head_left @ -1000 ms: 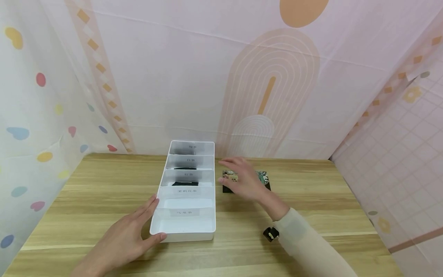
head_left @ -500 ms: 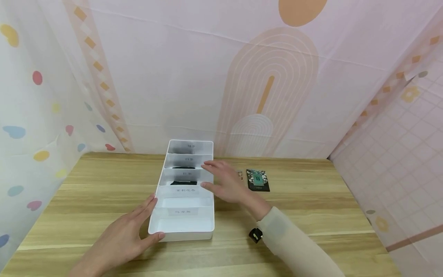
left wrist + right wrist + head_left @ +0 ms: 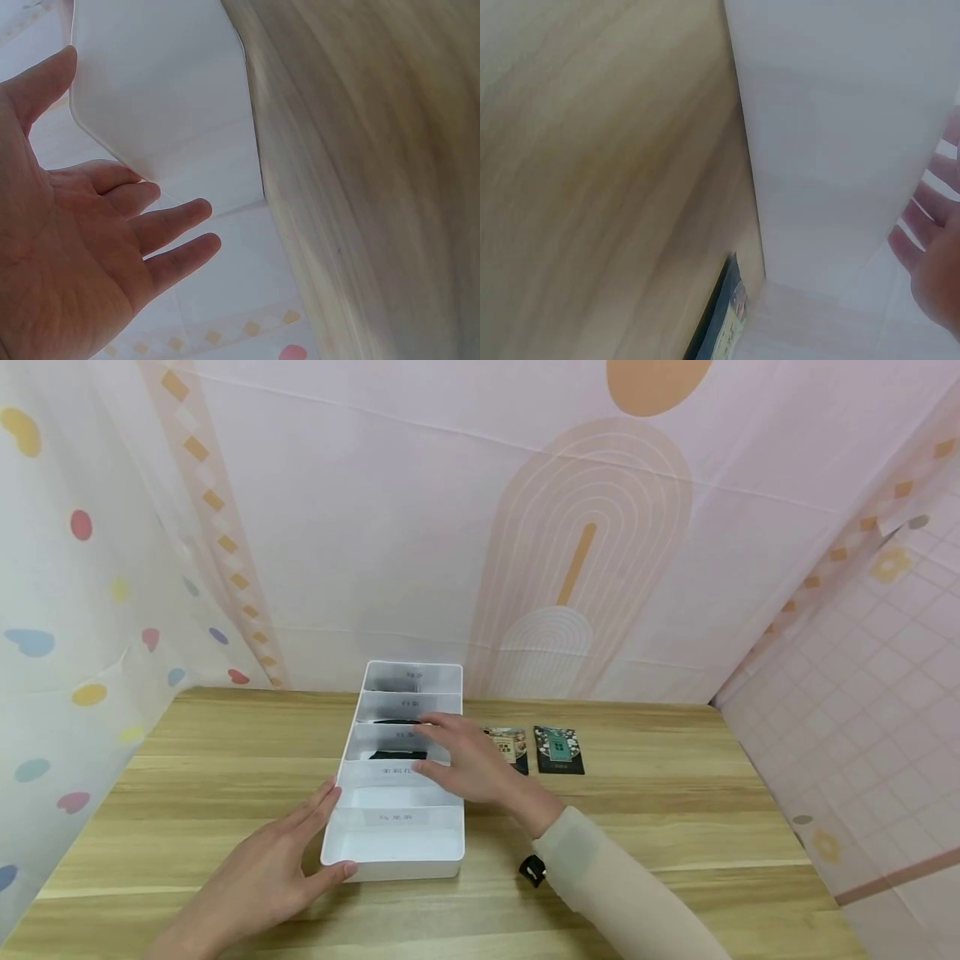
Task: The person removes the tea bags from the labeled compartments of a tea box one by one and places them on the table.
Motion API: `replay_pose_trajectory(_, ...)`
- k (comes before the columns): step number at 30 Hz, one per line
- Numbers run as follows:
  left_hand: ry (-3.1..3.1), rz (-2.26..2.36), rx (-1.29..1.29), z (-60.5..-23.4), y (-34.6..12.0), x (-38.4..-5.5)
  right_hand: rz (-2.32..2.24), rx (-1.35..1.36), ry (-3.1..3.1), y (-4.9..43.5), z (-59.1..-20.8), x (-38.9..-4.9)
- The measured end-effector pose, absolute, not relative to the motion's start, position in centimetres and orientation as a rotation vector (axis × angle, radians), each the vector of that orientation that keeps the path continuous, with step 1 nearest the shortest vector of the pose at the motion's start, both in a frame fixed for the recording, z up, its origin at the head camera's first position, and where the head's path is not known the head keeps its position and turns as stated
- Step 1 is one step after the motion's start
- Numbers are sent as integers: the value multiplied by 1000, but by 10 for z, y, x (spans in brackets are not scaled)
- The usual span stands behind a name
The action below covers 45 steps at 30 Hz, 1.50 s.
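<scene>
A white divided box stands lengthwise on the table, with printed labels along its dividers. My left hand touches its near left corner, thumb at the front and fingers along the left side; the left wrist view shows these fingers spread against the white wall. Over the box's right rim reaches my right hand, fingers extended above the middle compartments, holding nothing visible. Dark flat items lie in the far compartments, including a black one near my right fingertips. The two nearest compartments show bare white bottoms.
Right of the box lie two flat printed packets on the wooden table: a dark one with a cream label and one with a green label. A small black object shows by my right sleeve. Patterned curtains stand behind.
My right hand has moved left, from above the cream-labelled packet to over the box's middle compartments, uncovering both packets. My left hand stays at the box's corner.
</scene>
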State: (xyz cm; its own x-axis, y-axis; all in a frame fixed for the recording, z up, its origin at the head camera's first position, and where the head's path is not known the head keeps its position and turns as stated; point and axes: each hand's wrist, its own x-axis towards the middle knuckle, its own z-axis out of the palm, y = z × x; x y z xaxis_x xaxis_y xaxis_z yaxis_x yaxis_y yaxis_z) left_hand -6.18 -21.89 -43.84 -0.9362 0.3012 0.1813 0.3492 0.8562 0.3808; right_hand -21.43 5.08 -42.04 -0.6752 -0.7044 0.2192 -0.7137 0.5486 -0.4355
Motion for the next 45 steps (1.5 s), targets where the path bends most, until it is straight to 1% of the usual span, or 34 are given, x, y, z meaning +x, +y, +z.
replay_pose_trajectory(18, -2910, -636, -519, -439, -218, -63, 754, 1299, -2774, 28, -433, -220)
replay_pose_trajectory(45, -2912, -642, -507, -440, -219, -63, 792, 1287, -2736, 26, -440, -220)
